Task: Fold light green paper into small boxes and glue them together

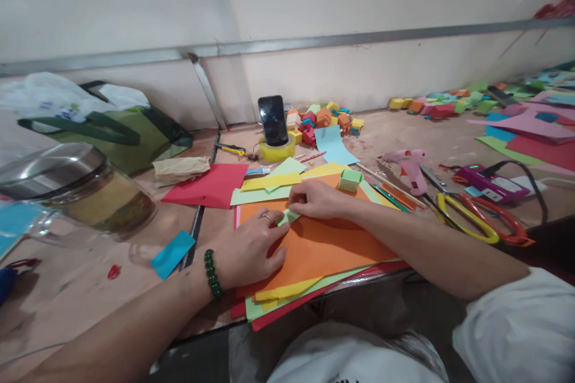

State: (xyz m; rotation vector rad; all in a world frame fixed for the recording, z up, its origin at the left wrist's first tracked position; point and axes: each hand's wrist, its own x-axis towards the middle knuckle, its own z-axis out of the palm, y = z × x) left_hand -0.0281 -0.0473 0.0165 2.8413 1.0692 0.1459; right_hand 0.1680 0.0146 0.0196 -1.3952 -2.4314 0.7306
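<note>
Cluttered table [404, 137], hands [251, 248] on green paper [287, 216]

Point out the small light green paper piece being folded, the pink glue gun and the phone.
light green paper piece [287, 216], head view, on the strip between the hands.
pink glue gun [411, 167], head view, on its body.
phone [272, 119], head view, on its dark screen.

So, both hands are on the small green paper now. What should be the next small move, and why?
Probably press the fold flat: the left hand and right hand pinch the small green paper piece on the orange sheet, and it does not look fully flattened yet.
</note>
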